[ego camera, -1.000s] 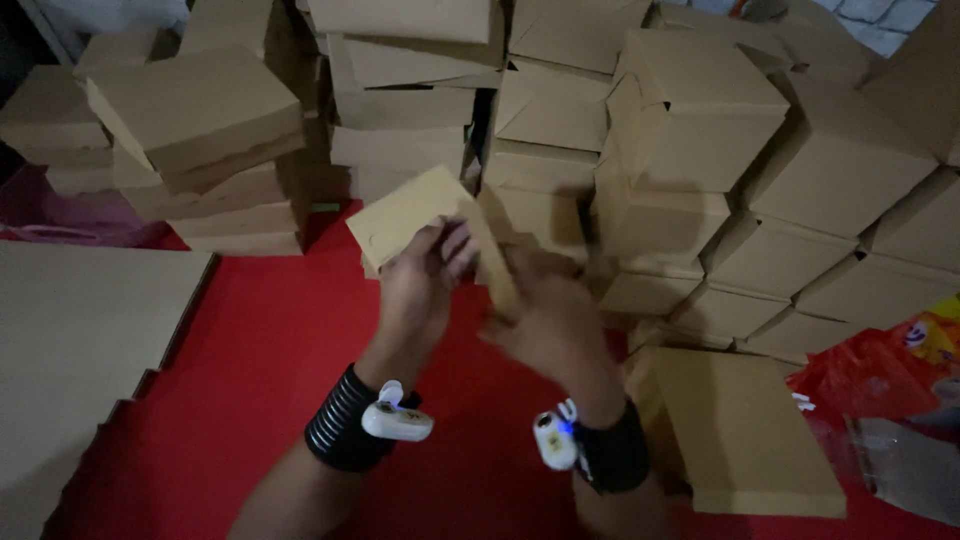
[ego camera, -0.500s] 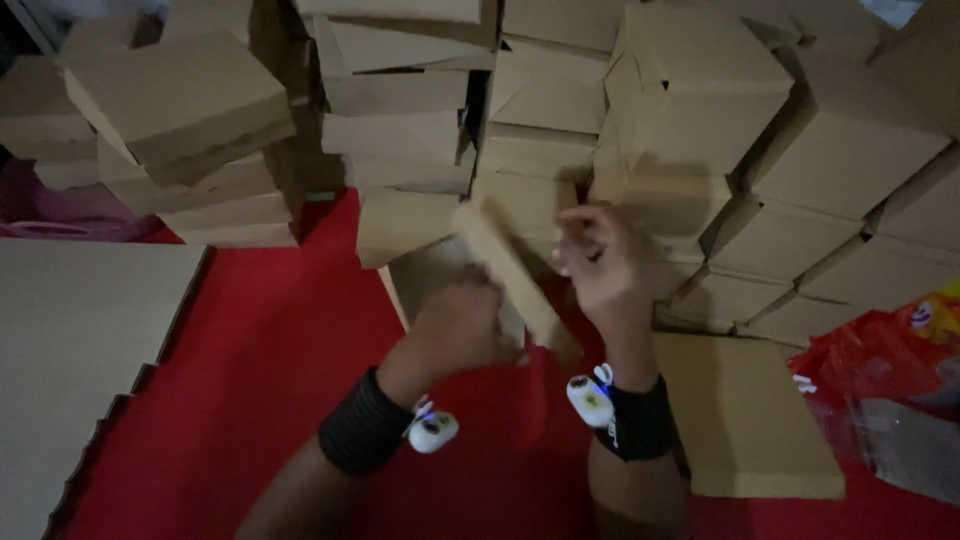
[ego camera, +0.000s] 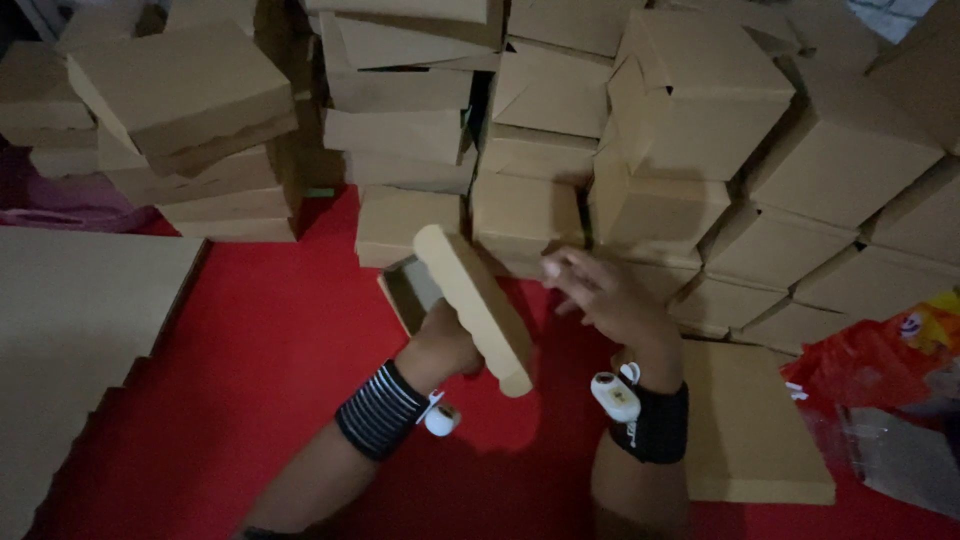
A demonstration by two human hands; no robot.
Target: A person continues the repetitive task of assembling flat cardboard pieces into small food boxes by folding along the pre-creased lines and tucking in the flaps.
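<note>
My left hand (ego camera: pixel 447 342) grips a flat brown cardboard box (ego camera: pixel 475 305) from below and holds it tilted on edge above the red floor covering (ego camera: pixel 260 370). Its open underside faces left. My right hand (ego camera: pixel 598 290) is just right of the box with fingers spread, off the cardboard. Both wrists carry dark bands with small white devices.
Stacks of closed brown cardboard boxes (ego camera: pixel 690 110) fill the back and right. More stacks (ego camera: pixel 180 120) stand at the left rear. Flat cardboard sheets (ego camera: pixel 70 340) lie at left, and one flat piece (ego camera: pixel 750 430) lies at right beside a red and orange plastic bag (ego camera: pixel 890 360).
The box has tipped from flat toward standing on edge and moved lower. My right hand has let go of it and drawn off to the right.
</note>
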